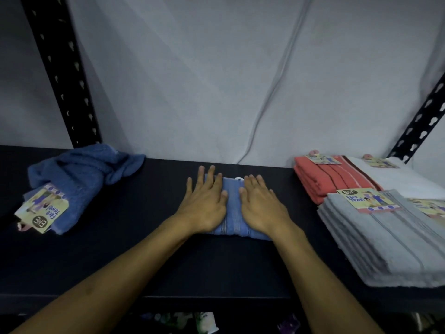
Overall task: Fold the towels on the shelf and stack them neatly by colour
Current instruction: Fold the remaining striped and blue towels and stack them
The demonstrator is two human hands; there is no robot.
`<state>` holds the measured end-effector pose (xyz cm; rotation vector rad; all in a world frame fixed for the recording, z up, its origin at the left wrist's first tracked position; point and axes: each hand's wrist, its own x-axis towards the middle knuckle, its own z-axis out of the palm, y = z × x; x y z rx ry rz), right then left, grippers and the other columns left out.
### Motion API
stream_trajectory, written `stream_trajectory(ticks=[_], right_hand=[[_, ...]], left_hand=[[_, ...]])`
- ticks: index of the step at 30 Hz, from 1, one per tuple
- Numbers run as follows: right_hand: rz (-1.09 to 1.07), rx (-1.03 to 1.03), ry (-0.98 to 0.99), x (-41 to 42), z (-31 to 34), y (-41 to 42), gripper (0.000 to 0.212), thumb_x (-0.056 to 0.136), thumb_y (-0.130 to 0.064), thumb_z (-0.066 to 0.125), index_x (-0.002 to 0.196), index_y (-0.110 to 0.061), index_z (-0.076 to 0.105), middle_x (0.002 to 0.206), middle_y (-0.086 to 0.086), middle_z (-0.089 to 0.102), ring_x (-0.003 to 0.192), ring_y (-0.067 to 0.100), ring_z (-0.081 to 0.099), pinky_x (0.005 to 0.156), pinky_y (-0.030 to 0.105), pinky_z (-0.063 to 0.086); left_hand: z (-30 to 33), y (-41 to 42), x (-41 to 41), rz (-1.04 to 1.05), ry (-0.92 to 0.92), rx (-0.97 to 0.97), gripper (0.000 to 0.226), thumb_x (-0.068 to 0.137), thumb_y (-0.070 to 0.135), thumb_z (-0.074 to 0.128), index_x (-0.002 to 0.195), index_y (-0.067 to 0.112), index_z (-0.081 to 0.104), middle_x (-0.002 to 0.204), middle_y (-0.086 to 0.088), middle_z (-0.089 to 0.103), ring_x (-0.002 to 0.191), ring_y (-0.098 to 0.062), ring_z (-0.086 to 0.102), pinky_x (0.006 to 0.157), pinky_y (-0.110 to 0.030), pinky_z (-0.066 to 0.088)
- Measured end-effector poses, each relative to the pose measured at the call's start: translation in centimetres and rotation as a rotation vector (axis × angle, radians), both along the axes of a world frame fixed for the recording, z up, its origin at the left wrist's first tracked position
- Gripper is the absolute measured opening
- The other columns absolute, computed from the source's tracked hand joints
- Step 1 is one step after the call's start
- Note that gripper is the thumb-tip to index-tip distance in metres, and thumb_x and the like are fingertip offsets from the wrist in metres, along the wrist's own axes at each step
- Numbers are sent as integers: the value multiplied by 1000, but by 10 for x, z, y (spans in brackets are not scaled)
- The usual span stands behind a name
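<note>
I have both palms flat on the folded blue towel (232, 208) at the centre of the frame, on the dark shelf (144, 261). My left hand (204, 203) covers its left half and my right hand (261, 204) its right, fingers straight and slightly spread, pressing rather than gripping.

My worry is that when I lift off, the soft layers may spring open, or a sideways drag may skew the fold. The towel looks compact, its near edge rounded, with pale stripes running away from me between my hands.

At lower right the grey stack (375, 242) sits tidy; beyond it, the coral stack (334, 182) and white stack (395, 179).

At middle left the crumpled blue towel (79, 179) lies unfolded, its tag hanging. Stacked carelessly, it could topple this one.
</note>
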<state>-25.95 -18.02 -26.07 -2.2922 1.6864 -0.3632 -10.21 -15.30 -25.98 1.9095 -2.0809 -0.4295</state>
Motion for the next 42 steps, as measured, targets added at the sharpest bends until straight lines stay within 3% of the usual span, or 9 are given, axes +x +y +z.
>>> stream_trajectory(ticks=[5,10,15,17,20,25,31,36,42], right_hand=[[19,26,-11,-31,-3,-8,60,108,-43,16,161,-16,4,168,-4,0,154,11,-4,126,41,-1],[113,-468,-311,-34,-2,10,34,99,-18,51,129,-11,65,150,6,50,149,22,29,118,42,29],[223,-217,-314,-58,-17,72,44,101,-47,50,141,-29,57,150,-14,48,143,-1,34,119,31,29],[229,-175,-243,-71,-14,89,55,96,-57,49,147,-36,46,156,-22,35,144,-10,21,113,9,14],[283,-138,-180,-80,-9,109,72,86,-68,56,150,-41,39,157,-27,27,144,-14,15,113,15,12],[353,-67,-204,-95,1,125,76,75,-65,72,144,-47,44,151,-34,31,140,-13,21,110,16,14],[375,-60,-182,-100,6,125,76,71,-56,82,137,-52,45,143,-37,37,139,-11,25,118,31,23],[310,-353,-333,-97,13,111,50,77,-59,72,118,-31,70,127,-25,58,127,5,47,105,43,40],[279,-188,-772,-90,53,99,17,80,-11,82,94,-7,75,85,10,74,82,15,69,77,48,56]], left_hand=[[2,8,5,-36,-107,18,71,105,57,14,161,19,-9,167,4,-23,150,-16,-28,123,-45,-17],[3,9,10,-58,-61,18,94,92,78,27,162,23,-5,167,6,-20,150,-18,-28,123,-49,-17],[6,16,20,-122,27,56,124,61,102,21,162,32,4,168,6,-16,152,-20,-26,122,-51,-15],[7,26,26,-143,-30,-130,108,70,96,23,160,38,18,170,-1,-4,154,-25,-18,124,-53,-8],[7,61,19,-243,-78,-529,71,91,74,37,147,33,51,163,0,32,152,-22,25,122,-51,25],[-6,111,9,-373,15,-334,81,76,88,45,143,43,52,152,26,35,144,10,21,121,-19,1],[-9,120,6,-344,186,-483,41,95,54,52,121,31,72,129,18,67,128,1,55,115,-35,38],[27,118,10,-242,755,-363,18,100,19,61,112,16,74,103,1,76,98,-11,71,87,-28,55],[65,117,17,-178,903,-265,44,101,52,43,111,18,70,105,-4,75,101,-9,68,89,-26,51]])
